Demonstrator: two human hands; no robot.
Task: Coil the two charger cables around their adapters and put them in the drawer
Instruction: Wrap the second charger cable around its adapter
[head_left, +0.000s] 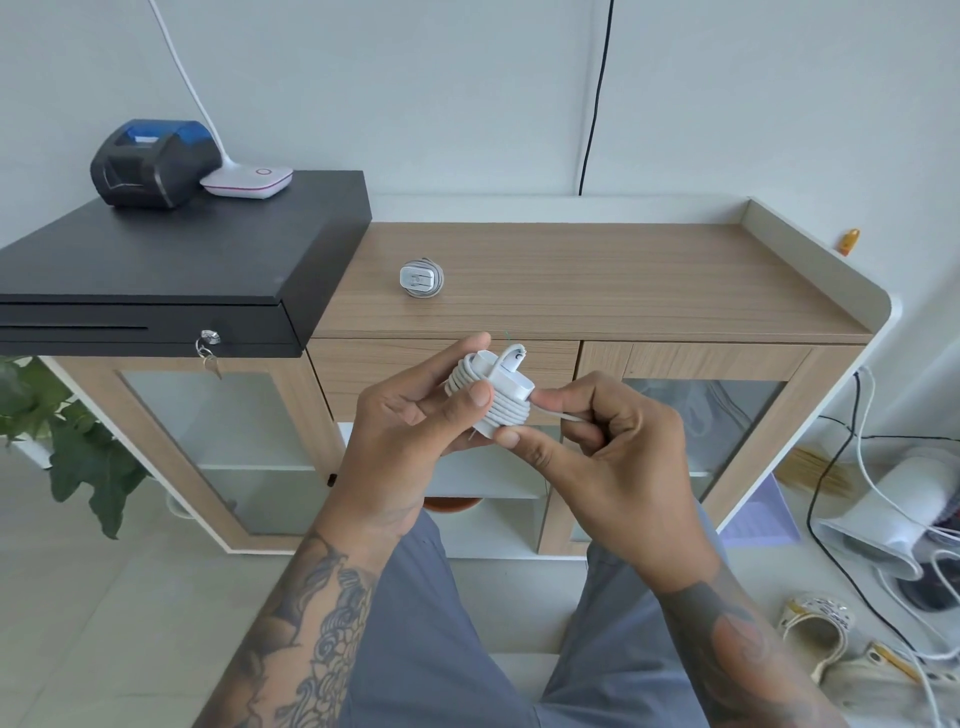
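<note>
A white adapter (506, 387) with its cable wound around it in several turns is held in front of the cabinet. My left hand (410, 421) grips its left side, thumb across the coils. My right hand (597, 436) pinches the loose cable end (558, 414) at the adapter's right side. A second adapter (422, 279), wrapped in its grey cable, lies on the wooden cabinet top (623, 280). The cabinet's wooden drawer (395, 358) sits shut just behind my hands.
A black cash drawer (156, 270) with a key stands on the left, carrying a receipt printer (153, 161) and a white lamp base (247, 182). Glass doors below, a plant (67, 436) at left, tangled cables and a fan (898, 525) on the floor at right.
</note>
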